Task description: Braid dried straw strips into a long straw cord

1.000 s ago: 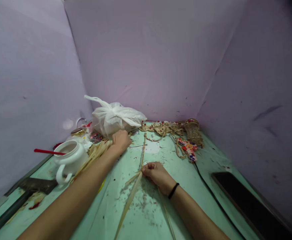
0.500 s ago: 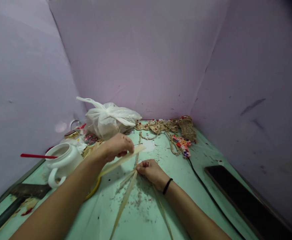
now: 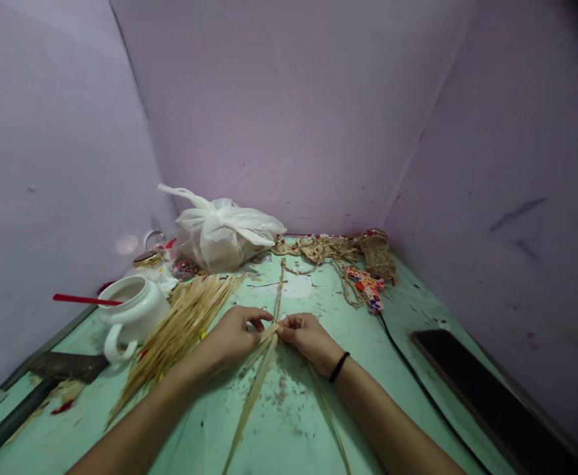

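Near the middle of the green table, my left hand (image 3: 244, 333) pinches a pale straw strip (image 3: 268, 331) close to the lower end of a thin braid (image 3: 281, 290). My right hand (image 3: 306, 336), with a black band at its wrist, is closed on the braid's end, right beside the left fingertips. Loose strips (image 3: 252, 402) run from that point toward the near edge, one of them passing under my right wrist. A bundle of dry straw strips (image 3: 185, 323) lies left of my left hand.
At the left stand a white pot (image 3: 138, 313) with a red stick and a dark-bladed tool (image 3: 66, 366). Behind are a white plastic bag (image 3: 224, 234) and braided pieces (image 3: 323, 249). On the right lie a patterned glue gun (image 3: 368, 287) with its cord and a black phone (image 3: 477, 382).
My left hand has come down and toward my right hand, bringing the raised strip to the braid's end. The straw bundle now shows more fully. The view has shifted slightly.
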`<act>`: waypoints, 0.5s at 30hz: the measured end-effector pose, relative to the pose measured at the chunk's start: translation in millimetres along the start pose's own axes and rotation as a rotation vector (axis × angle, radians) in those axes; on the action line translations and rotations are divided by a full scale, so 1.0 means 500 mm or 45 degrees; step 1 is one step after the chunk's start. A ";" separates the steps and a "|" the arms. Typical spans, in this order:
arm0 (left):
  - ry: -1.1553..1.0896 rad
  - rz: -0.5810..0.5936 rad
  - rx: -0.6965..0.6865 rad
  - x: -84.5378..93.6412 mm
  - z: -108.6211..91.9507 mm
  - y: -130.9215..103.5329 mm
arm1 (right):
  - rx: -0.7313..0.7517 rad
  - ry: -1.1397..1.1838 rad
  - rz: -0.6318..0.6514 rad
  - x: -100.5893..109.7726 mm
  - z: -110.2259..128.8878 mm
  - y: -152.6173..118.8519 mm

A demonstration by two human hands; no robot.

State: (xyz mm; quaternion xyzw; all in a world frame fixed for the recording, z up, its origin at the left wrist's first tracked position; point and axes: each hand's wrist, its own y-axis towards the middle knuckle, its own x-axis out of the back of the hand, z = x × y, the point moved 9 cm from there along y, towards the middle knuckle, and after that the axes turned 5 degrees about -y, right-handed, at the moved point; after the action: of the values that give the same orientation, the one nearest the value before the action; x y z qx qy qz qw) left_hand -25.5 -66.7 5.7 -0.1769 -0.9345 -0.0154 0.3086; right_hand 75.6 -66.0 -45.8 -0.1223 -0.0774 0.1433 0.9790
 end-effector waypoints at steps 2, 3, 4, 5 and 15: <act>0.097 -0.061 -0.032 0.002 -0.009 -0.007 | 0.008 0.017 0.005 -0.001 0.000 0.001; 0.146 -0.096 -0.036 0.003 -0.011 -0.010 | 0.008 0.021 0.013 -0.002 0.000 0.000; 0.192 -0.130 -0.034 0.003 -0.011 -0.011 | 0.006 0.021 0.021 -0.003 0.001 0.000; 0.230 -0.159 -0.028 0.004 -0.011 -0.012 | 0.006 0.021 0.025 -0.004 0.001 0.000; -0.317 0.117 0.246 -0.028 0.031 0.003 | -0.001 -0.019 0.004 0.000 0.004 -0.003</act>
State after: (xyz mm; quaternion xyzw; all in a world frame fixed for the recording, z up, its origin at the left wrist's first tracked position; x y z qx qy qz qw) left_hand -23.3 -67.9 -15.2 -0.1895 -0.9535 0.1109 0.2063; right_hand 75.8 -66.7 -43.4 -0.1216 -0.0847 0.1455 0.9782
